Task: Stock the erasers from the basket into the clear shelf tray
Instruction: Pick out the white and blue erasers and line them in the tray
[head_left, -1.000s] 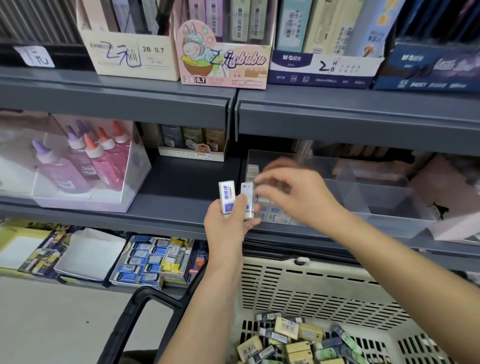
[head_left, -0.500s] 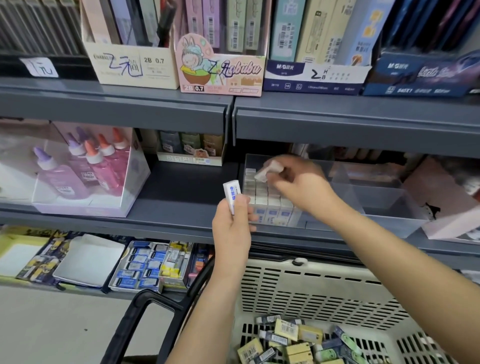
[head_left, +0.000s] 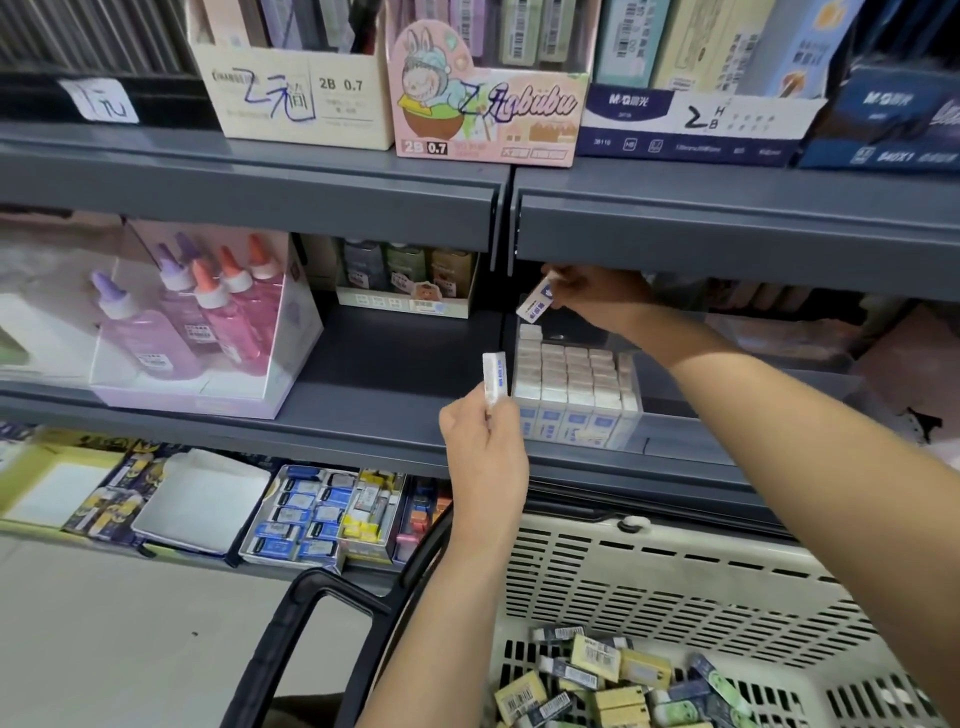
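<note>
The right hand (head_left: 597, 299) pinches a tilted eraser (head_left: 535, 304); just below this grip is the clear tray (head_left: 675, 431). The left hand (head_left: 485, 452) pinches a second eraser (head_left: 493, 382) upright.

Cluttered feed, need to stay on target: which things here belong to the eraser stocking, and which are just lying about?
In the job:
right hand pinching a white eraser
left hand holding a second eraser
clear tray with stocked rows
basket of loose erasers

Just lying about:
glue bottles
top-shelf boxes
lower-shelf stationery packs
</note>
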